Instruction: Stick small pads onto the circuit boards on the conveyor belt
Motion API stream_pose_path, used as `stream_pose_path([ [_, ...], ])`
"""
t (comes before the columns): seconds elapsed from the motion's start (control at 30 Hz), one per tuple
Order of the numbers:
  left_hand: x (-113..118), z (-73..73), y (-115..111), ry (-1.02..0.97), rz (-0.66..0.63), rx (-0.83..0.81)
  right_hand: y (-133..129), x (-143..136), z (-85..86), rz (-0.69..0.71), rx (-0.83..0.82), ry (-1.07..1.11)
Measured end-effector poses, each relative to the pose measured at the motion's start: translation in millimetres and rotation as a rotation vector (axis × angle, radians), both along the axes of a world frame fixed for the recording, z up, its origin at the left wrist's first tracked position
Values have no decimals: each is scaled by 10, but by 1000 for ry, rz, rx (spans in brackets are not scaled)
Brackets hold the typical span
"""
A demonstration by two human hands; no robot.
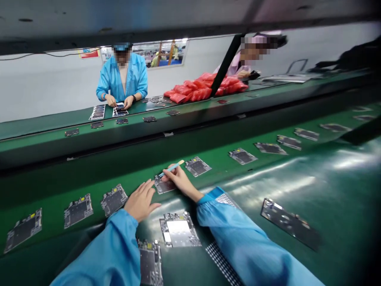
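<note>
My right hand (177,179) is closed round a light blue stick (172,169) with a pale yellow end. The stick's lower tip is over the upper part of a dark circuit board (163,186) on the green belt. My left hand (142,200) rests with its fingers spread at the left edge of that board and holds nothing. Another board (114,200) lies just left of my left hand, and one more (198,166) sits beyond my right hand. Below my hands is a board with a shiny silver plate (180,230).
More boards line the green belt (220,171) on both sides. A board (150,262) lies near my left sleeve, a dark strip (287,222) at right. A dotted sheet (222,260) lies partly under my right sleeve. Beyond are red bags (193,89) and two people at another belt.
</note>
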State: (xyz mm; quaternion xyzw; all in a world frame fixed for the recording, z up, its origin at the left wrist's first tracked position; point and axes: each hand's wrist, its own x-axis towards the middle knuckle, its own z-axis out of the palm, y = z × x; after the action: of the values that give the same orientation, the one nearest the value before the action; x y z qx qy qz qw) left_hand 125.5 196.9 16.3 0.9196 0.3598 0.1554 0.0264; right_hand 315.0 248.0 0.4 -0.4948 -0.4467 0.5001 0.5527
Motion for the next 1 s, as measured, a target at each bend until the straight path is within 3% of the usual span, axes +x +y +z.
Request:
stream_pose_path([
  [0.1, 76, -58, 166, 6, -17, -13, 7, 58, -56, 10, -12, 3],
  [0.43, 212, -64, 246, 22, -56, -16, 44, 193, -90, -48, 18, -33],
  [0.63, 397, -155, 299, -31, -59, -8, 34, 208, 10, -267, 104, 23],
  [0.73, 401, 69, 344, -92, -30, 6, -66, 264, 250, -390, 171, 93],
  [0.83, 123, 539, 192, -241, 48, 45, -376, 284, 605, -388, 209, 158],
  [0.93, -421, 915, -296, -484, 157, -2, -872, 169, 895, -307, 209, 224],
  [1.0, -784, 951, -760, -526, 349, -102, -1217, 12, 961, -172, 190, 232],
])
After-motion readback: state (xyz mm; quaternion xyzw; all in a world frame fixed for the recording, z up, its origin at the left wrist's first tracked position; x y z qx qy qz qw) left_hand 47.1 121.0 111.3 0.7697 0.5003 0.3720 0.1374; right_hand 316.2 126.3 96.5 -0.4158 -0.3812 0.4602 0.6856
